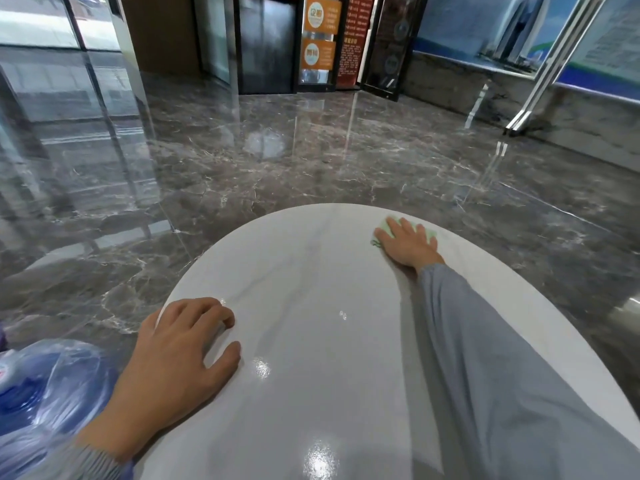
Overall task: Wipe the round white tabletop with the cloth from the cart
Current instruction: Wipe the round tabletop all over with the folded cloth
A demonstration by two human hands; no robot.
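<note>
Nearest to me, on the near-left rim of the one round white glossy tabletop [311, 341], I see the left hand [180, 344] resting palm down, fingers loosely bent and holding nothing. Beside it sits a blue plastic-wrapped water bottle [45, 382]. One grey-blue sleeve [485, 358] stretches across to the far-right edge, where the right hand [408, 242] lies flat, fingers spread straight, pressing the single pale green cloth [383, 225] down. Beyond is the dark marble floor [277, 150] and two orange signs [320, 15].

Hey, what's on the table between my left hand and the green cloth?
Nothing: in the head view, only bare tabletop lies between the left hand and the cloth under the right hand.
</note>
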